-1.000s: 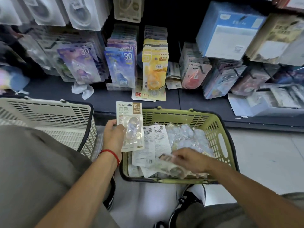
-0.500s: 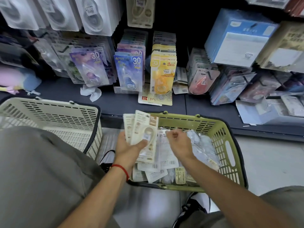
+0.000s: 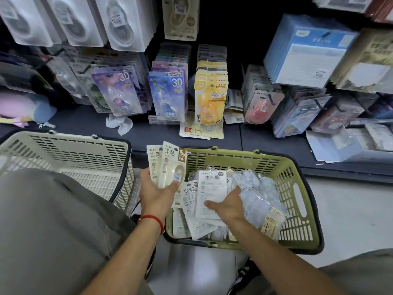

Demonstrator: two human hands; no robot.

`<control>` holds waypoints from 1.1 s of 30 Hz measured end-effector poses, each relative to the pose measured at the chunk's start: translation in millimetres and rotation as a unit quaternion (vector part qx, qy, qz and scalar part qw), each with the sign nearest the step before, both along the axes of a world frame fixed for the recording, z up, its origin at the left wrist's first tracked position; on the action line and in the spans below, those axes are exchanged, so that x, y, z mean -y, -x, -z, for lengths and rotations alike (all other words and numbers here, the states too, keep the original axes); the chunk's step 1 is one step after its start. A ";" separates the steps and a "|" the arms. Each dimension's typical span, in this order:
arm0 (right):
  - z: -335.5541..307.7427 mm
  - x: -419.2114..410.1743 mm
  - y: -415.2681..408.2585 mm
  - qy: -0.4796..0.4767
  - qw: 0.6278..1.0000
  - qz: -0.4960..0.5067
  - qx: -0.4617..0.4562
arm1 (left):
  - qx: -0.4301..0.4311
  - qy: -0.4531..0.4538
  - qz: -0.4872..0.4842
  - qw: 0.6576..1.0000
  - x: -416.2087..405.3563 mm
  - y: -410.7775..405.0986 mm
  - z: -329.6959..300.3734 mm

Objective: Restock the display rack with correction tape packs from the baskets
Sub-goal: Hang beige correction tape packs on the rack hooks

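Change since earlier frame: the right hand [image 3: 228, 206] has dropped from above the packs to lie on them inside the green basket [image 3: 297, 201]; the left hand [image 3: 156, 191] holds its fan of packs in much the same place.
Left hand: raised at the near-left corner of the green basket, thumb and fingers curled round two beige correction tape packs [image 3: 168, 165], fanned and upright, printed fronts facing the camera. A red string bracelet [image 3: 152, 219] sits on the wrist.
Right hand: palm down in the green basket, thumb spread to the left, touching a white pack [image 3: 210, 192] lying back-side up. The fingers pass among the packs and clear bags; whether they grip anything cannot be told.
Green basket: on the floor before the shelf, holding a loose pile of white-backed packs on the left and clear plastic bags [image 3: 257, 199] on the right.
White basket [image 3: 70, 158]: just left of the green one, partly hidden by a grey-clad knee.
Display rack [image 3: 234, 28]: rows of hanging packs above a dark shelf; purple pack [image 3: 118, 92], blue pack [image 3: 168, 99] and yellow pack [image 3: 210, 99] front their rows. Blue box [image 3: 306, 50] upper right.
Shelf surface: a crumpled white tissue [image 3: 119, 124] beneath the purple row; a flat pack lies beneath the yellow row.
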State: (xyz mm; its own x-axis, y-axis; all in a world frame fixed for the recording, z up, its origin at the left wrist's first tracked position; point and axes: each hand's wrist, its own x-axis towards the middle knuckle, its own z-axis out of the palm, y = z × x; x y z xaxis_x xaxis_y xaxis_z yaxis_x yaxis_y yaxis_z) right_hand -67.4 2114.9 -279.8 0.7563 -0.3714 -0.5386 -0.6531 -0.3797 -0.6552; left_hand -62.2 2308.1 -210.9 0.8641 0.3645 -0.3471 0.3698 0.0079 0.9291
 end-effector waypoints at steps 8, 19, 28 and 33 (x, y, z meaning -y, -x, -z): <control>-22.5 18.5 1.8 -0.053 0.992 0.022 0.114 | 0.010 -0.059 0.100 0.993 23.3 8.5 18.9; -70.7 -15.8 11.4 -0.032 0.951 -0.193 0.241 | 0.034 0.283 0.138 0.949 43.9 13.6 -0.4; -89.5 -10.6 0.8 0.025 0.933 -0.267 0.241 | 0.016 0.280 0.108 0.954 37.5 6.1 -4.7; -109.3 -1.5 -6.1 -0.062 0.926 -0.254 0.273 | 0.030 0.306 0.108 0.945 29.7 -0.6 -11.2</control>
